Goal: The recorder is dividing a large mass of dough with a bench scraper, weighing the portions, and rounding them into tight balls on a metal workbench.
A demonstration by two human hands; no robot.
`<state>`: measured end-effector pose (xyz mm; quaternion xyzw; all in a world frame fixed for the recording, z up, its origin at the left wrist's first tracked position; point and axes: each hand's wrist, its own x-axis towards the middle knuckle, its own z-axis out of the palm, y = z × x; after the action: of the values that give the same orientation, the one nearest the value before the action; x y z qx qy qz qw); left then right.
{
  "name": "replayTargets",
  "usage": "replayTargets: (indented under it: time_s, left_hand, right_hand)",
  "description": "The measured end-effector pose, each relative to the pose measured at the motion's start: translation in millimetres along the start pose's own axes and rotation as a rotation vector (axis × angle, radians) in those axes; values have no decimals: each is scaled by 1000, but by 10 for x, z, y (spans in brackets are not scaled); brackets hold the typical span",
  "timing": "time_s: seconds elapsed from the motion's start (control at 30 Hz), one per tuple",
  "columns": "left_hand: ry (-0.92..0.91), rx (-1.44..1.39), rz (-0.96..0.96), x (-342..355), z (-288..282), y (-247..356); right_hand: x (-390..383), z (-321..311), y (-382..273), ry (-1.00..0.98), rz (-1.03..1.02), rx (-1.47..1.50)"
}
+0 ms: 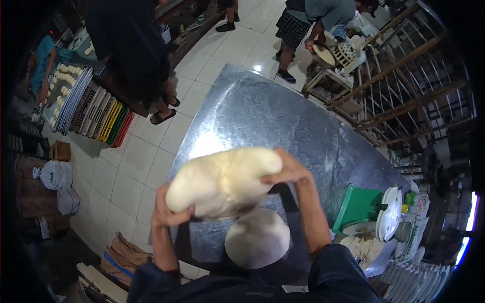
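A big pale lump of dough [222, 182] hangs in the air over the steel table [262, 111]. My left hand [169, 212] grips its lower left end from beneath. My right hand [288, 169] clasps its upper right end. Both hands lift it clear of the tabletop. Under it, near the table's front edge, a smaller round mound of dough [257, 238] rests on the metal.
A green scale [364, 209] with a white dial stands at the table's right, with white trays [419, 278] below it. Coloured crates [103, 116] with dough pieces sit left. People stand beyond the table, one by a wooden rack [404, 81]. Sacks [55, 174] lie on the tiled floor.
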<state>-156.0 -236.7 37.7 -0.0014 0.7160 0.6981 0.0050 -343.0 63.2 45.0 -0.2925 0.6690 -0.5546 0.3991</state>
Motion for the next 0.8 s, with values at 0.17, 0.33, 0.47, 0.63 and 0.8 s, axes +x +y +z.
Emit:
replayTargets:
  time_s: [0.17,0.33,0.47,0.63,0.8]
  left_hand:
    - [-67,282,159,1385,-108,310]
    - [396,769,225,1211,-325,-297]
    - [199,192,-410,-164,119,-1052]
    - [166,-386,-1110,-1719,1396,-1331]
    - [175,-379,-797,-1329,1924,-1543]
  right_hand:
    - [103,-812,-235,375,-9,-44]
    - [-701,-962,547,964,196,-880]
    - [-1904,-182,1379,689,600,-133]
    - [-2558,1202,1880,598,728,455]
    - [-2234,1661,2011,646,545,718]
